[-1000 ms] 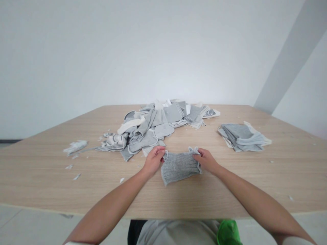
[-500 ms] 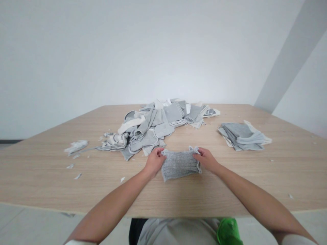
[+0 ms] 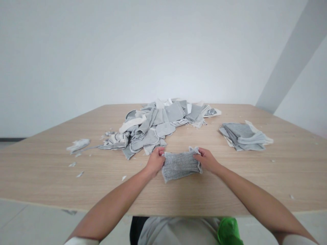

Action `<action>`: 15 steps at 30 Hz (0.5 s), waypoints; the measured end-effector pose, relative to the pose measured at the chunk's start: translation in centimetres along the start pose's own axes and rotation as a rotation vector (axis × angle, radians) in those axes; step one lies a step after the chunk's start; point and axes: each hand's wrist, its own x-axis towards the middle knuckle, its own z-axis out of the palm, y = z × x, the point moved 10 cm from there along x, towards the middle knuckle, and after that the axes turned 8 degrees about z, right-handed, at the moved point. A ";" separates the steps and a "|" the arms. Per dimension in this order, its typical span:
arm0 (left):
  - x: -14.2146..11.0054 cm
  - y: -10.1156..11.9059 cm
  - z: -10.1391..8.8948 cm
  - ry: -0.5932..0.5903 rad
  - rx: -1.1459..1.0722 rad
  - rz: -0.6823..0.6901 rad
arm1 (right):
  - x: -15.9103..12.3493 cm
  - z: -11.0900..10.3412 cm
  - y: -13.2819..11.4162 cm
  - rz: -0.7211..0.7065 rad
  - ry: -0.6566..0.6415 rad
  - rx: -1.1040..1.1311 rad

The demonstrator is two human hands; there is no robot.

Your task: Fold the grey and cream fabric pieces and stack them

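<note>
A grey ribbed knit fabric piece [image 3: 180,166] with frayed, curling edges hangs stretched between my two hands, above the near part of the table. My left hand [image 3: 155,161] pinches its upper left corner between thumb and fingers. On the other side, my right hand [image 3: 207,159] is closed on the upper right corner, beside a curled whitish edge. Just beyond my left hand spreads a loose heap of grey and off-white fabric pieces [image 3: 165,129]. To the right of my right hand lies a smaller stack of grey and cream fabric pieces [image 3: 244,137].
The wooden table [image 3: 230,190] reaches to a pale wall. Left of the heap lie striped fabric pieces [image 3: 114,141] and a whitish scrap [image 3: 78,145], with small bits of lint scattered around. Something green [image 3: 229,231] shows below the table's front edge, by my lap.
Both hands keep hold of the fabric piece in nearly the same place. Its left side hangs slightly lower. The whole view has shifted a little.
</note>
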 end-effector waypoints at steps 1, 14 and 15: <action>0.0 0.0 0.1 -0.003 -0.023 -0.008 | 0.0 0.0 0.0 0.005 0.000 0.009; 0.0 0.2 0.3 0.008 0.093 0.012 | -0.2 0.3 0.1 0.052 -0.030 0.028; 0.0 0.2 0.2 0.009 0.109 0.010 | -0.1 0.3 0.2 0.048 -0.031 0.032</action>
